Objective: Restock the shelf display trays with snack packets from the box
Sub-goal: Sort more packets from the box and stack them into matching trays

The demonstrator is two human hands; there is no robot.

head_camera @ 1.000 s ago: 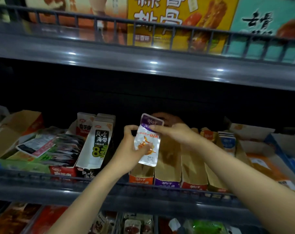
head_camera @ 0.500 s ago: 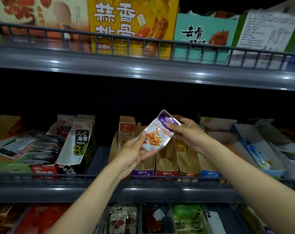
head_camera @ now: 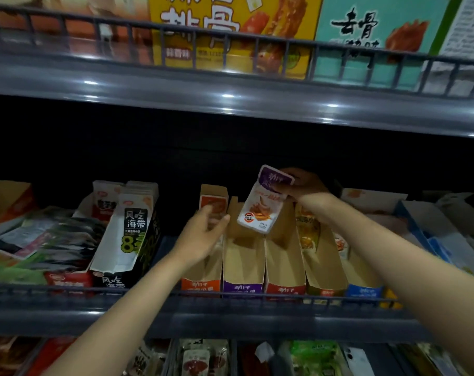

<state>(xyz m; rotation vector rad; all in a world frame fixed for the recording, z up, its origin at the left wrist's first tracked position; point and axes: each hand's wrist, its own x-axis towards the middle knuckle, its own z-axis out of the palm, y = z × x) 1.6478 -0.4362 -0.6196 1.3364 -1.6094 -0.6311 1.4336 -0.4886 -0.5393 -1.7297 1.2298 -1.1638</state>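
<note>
My right hand (head_camera: 302,187) pinches the purple top of a white snack packet (head_camera: 263,204) with an orange picture, held tilted above the purple-fronted cardboard display tray (head_camera: 242,286). My left hand (head_camera: 203,234) hovers just left of the packet over the orange-fronted tray (head_camera: 200,284), fingers loosely spread and blurred, holding nothing. A red-fronted tray (head_camera: 283,289) and a blue-fronted tray (head_camera: 363,291) stand to the right in the same row. The trays' brown insides show little stock.
A wire rail (head_camera: 67,291) runs along the shelf front. Left stand a black-and-white seaweed snack box (head_camera: 134,229) and a heap of loose packets (head_camera: 45,237). The upper shelf edge (head_camera: 230,96) hangs overhead with large boxes. More packets sit on the lower shelf (head_camera: 203,356).
My left hand let go of the packet and dropped to the left. My right hand alone now holds the packet, lifted further back over the trays.
</note>
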